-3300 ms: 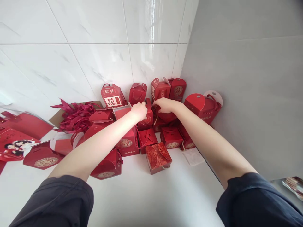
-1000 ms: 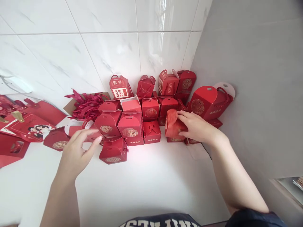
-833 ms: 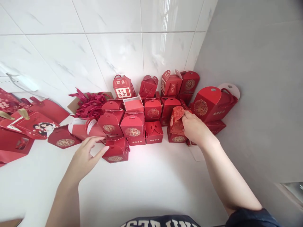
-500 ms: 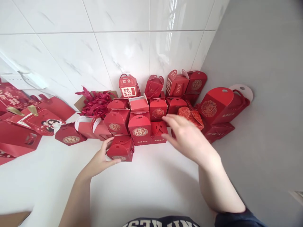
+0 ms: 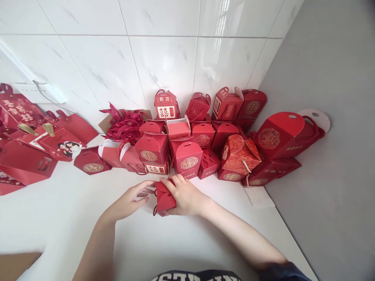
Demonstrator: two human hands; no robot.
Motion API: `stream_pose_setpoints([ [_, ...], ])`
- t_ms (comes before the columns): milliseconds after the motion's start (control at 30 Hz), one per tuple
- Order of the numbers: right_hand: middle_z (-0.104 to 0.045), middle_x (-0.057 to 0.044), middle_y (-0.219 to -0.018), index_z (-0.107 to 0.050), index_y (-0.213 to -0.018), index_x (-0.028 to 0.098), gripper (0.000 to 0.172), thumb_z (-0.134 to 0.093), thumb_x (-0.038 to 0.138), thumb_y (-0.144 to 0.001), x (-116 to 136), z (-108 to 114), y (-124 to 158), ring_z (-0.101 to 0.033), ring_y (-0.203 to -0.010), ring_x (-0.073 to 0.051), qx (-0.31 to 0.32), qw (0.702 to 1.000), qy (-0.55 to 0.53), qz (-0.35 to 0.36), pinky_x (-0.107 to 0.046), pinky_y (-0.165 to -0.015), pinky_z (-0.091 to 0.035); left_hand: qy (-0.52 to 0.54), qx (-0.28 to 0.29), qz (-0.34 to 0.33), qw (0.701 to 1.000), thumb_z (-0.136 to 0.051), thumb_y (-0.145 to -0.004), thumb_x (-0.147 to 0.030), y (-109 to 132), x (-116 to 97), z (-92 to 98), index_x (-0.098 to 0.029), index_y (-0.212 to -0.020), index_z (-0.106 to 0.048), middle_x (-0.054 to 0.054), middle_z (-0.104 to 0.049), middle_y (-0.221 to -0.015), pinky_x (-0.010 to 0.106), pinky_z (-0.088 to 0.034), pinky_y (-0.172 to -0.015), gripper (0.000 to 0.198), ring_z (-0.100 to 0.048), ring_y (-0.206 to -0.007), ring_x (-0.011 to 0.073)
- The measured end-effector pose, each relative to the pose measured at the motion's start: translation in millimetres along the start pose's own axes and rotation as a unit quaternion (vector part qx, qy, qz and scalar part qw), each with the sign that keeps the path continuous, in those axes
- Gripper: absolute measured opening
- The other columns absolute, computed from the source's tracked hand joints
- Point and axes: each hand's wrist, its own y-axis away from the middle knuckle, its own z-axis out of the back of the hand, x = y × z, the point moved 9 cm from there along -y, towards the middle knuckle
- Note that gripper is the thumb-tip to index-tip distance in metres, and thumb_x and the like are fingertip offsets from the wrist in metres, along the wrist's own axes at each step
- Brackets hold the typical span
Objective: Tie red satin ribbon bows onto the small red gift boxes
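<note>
Just between both hands sits the small red box (image 5: 164, 198).

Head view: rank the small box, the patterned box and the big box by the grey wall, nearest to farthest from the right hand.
From the right hand:
1. small box: in its grip, on its left side.
2. patterned box: farther back, to the right.
3. big box: farthest, on its side beside the grey wall.

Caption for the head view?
Right hand grips a small red gift box, left hand open beside it, before stacked red boxes on a white table.
</note>
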Motion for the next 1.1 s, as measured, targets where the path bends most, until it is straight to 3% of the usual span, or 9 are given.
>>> stream_pose_setpoints([
  [100,-0.051,-0.019,-0.132,-0.031,-0.153,0.017,0.103,-0.077,0.058,-0.069,12,15,10,-0.047,-0.122,-0.035,0.013,0.999,0.014,0.033,-0.051,-0.102,-0.043,-0.014,-0.097,0.01,0.995,-0.051,-0.093,-0.035,-3,2,18.9,-0.027,-0.123,-0.061,0.007,-0.065,-0.127,0.039,-0.054,-0.098,0.032,-0.066,-0.112,0.0231],
  [233,-0.051,-0.013,-0.135,-0.027,-0.154,0.027,0.099,-0.078,0.046,-0.072,19,81,55,-0.05,-0.122,-0.031,0.003,0.999,0.014,0.033,-0.044,-0.101,-0.047,-0.066,-0.215,-0.001,0.974,-0.053,-0.093,-0.044,-5,-17,29.6,-0.024,-0.105,-0.065,0.005,-0.07,-0.11,0.03,-0.057,-0.077,0.027,-0.067,-0.1,0.0214],
  [300,-0.045,-0.012,-0.144,-0.024,-0.155,0.029,0.097,-0.078,0.042,-0.075,11,127,77,-0.045,-0.131,-0.032,-0.061,0.997,0.052,0.001,-0.045,-0.108,-0.043,-0.093,-0.19,-0.047,0.976,-0.052,-0.094,-0.042,-14,-38,13.0,-0.023,-0.101,-0.066,0.005,-0.07,-0.106,0.026,-0.056,-0.069,0.025,-0.067,-0.096,0.0201],
  [400,-0.042,-0.011,-0.148,-0.026,-0.154,0.028,0.092,-0.075,0.042,-0.078,-8,193,95,-0.042,-0.135,-0.031,-0.187,0.974,0.117,-0.059,-0.044,-0.11,-0.043,-0.14,-0.065,-0.145,0.977,-0.049,-0.095,-0.034,-36,-69,-34.4,-0.024,-0.103,-0.066,0.004,-0.069,-0.106,0.028,-0.055,-0.082,0.022,-0.066,-0.094,0.0179],
  [500,-0.041,-0.012,-0.149,-0.026,-0.154,0.026,0.093,-0.075,0.045,-0.078,-27,230,92,-0.039,-0.138,-0.035,-0.241,0.952,0.16,-0.102,-0.048,-0.11,-0.042,-0.161,-0.003,-0.183,0.97,-0.05,-0.094,-0.031,-60,-80,-64.9,-0.025,-0.111,-0.064,0.004,-0.068,-0.112,0.031,-0.053,-0.087,0.022,-0.067,-0.094,0.0182],
  [633,-0.043,-0.009,-0.147,-0.03,-0.152,0.031,0.095,-0.079,0.046,-0.072,-54,226,61,-0.041,-0.137,-0.034,-0.155,0.967,0.163,-0.117,-0.046,-0.106,-0.046,-0.135,-0.073,-0.147,0.977,-0.052,-0.093,-0.031,-87,-66,-49.6,-0.024,-0.113,-0.062,0.005,-0.067,-0.115,0.034,-0.052,-0.091,0.024,-0.065,-0.104,0.0212],
  [800,-0.036,-0.009,-0.155,-0.029,-0.153,0.028,0.093,-0.076,0.037,-0.073,-81,179,23,-0.036,-0.142,-0.029,-0.055,0.985,0.143,-0.081,-0.046,-0.114,-0.037,-0.115,-0.114,-0.113,0.98,-0.048,-0.094,-0.034,-91,-40,-24.8,-0.022,-0.109,-0.064,0.008,-0.069,-0.112,0.034,-0.056,-0.083,0.025,-0.066,-0.1,0.0223],
  [967,-0.025,-0.014,-0.162,-0.023,-0.156,0.019,0.092,-0.071,0.029,-0.078,-98,153,14,-0.023,-0.149,-0.033,-0.065,0.954,0.224,-0.186,-0.057,-0.119,-0.022,-0.102,-0.071,-0.119,0.985,-0.054,-0.091,-0.035,-90,-33,-37.9,-0.024,-0.116,-0.064,0.008,-0.061,-0.124,0.03,-0.056,-0.079,0.029,-0.061,-0.109,0.0225],
  [1100,-0.031,-0.019,-0.158,-0.034,-0.151,0.01,0.074,-0.064,0.023,-0.085,-77,162,33,-0.028,-0.146,-0.036,-0.124,0.925,0.268,-0.239,-0.058,-0.117,-0.026,-0.104,-0.056,-0.125,0.985,-0.056,-0.09,-0.034,-89,-45,-45.2,-0.025,-0.118,-0.063,0.01,-0.057,-0.129,0.029,-0.056,-0.077,0.031,-0.058,-0.114,0.0232],
])
